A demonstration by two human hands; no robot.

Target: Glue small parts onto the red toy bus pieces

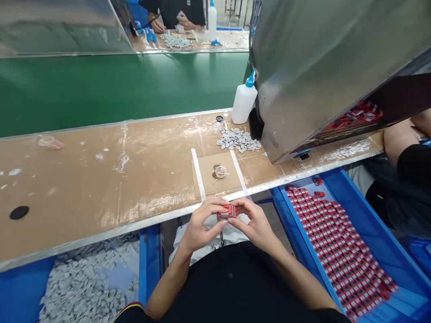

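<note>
A small red part with a grey piece in it (pixel 226 212) is held between both hands, just in front of the table's edge. My left hand (pixel 203 223) pinches its left side with thumb and fingers. On its right side, the fingertips of my right hand (pixel 253 220) are closed on the same part. Beyond the hands, a small clear cup (pixel 220 172) with a thin stick stands on a cardboard square (pixel 202 166) taped to the table. Behind it lies a pile of small grey pieces (pixel 239 140).
A white bottle with a blue tip (pixel 243 101) stands beside a large metal housing (pixel 323 67). Blue bins hold red parts (pixel 340 251) at right and grey pieces (pixel 87 278) at left. Across the green belt (pixel 134 89), a person works; another person's arm (pixel 400 143) shows at right.
</note>
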